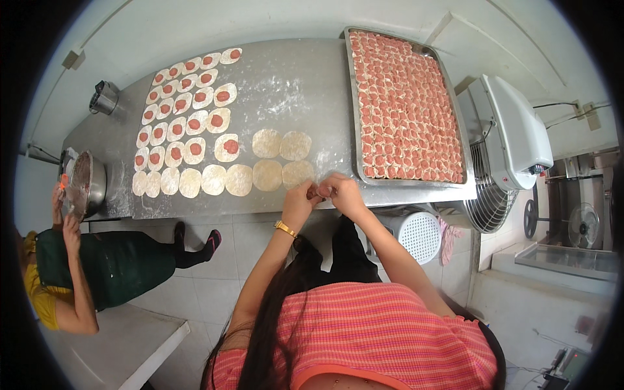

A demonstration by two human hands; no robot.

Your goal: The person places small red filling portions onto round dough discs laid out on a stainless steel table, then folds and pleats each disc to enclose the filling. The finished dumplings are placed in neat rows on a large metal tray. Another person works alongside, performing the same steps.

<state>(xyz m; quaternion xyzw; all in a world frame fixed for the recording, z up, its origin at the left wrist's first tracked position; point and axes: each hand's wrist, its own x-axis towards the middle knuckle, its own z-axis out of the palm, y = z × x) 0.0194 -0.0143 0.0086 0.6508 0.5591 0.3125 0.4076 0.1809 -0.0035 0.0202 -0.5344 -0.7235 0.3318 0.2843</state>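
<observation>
Close together at the table's front edge, my left hand (301, 201) and my right hand (342, 192) pinch a small dumpling (323, 189) with pinkish filling between their fingertips. Just beyond my left hand lie plain round dough wrappers (267, 175), part of a front row running left. Farther left, several rows of wrappers each carry a dab of pink meat filling (226, 147). To the right of my hands stands a large metal tray (356, 130), packed with rows of small open-topped dumplings (409, 110) showing pink filling.
The steel table (292, 71) is dusted with flour. At far left a co-worker's hands (70, 224) are at a metal bowl (96, 185). A white floor mixer (510, 123) with a wire guard stands right of the tray. A white perforated stool (418, 238) sits below the table edge.
</observation>
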